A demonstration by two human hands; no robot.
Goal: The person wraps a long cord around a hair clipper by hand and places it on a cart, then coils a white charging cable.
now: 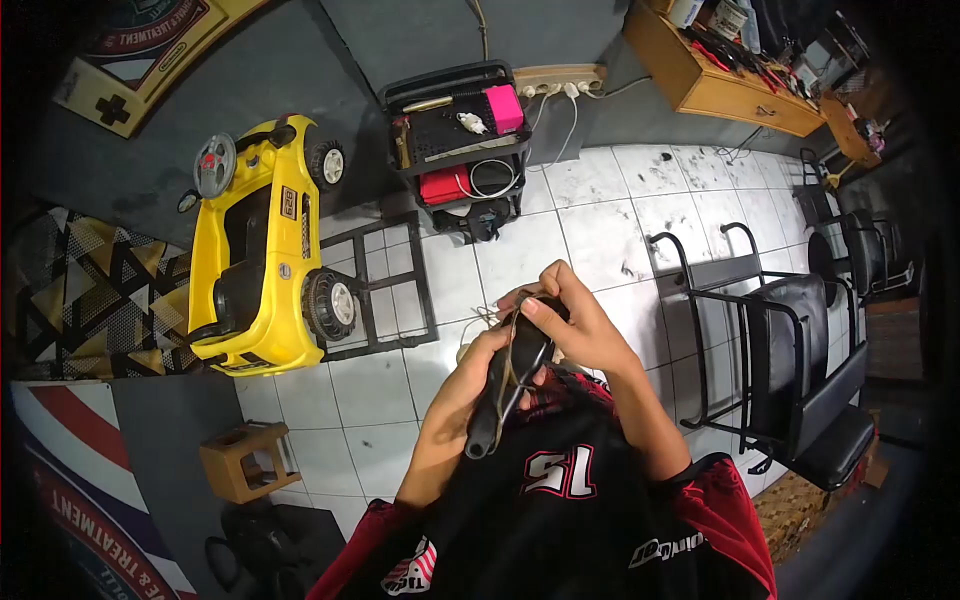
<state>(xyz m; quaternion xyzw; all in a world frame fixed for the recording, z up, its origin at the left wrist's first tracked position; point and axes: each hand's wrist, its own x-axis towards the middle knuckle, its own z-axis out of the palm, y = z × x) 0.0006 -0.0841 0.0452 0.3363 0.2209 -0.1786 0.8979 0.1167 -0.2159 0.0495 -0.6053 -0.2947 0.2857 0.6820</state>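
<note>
Both my hands hold a glossy black object (532,345) in front of my black shirt. It has a wide body and a narrow tube-like end pointing down toward me, with a thin tan strip or cord running along it; its exact kind does not show. My left hand (476,368) wraps around its left side. My right hand (575,322) grips the upper right part, the thumb pressed on top. A pale bundle of cord (484,322) shows just behind my left hand. Some of my fingers are hidden under the object.
A yellow toy car (262,250) stands on a black metal frame (385,345) at left. Ahead is a black cart (450,150) by a power strip (560,80). Black chairs (790,350) stand at right, a wooden drawer desk (740,100) behind. A cardboard box (240,465) sits lower left.
</note>
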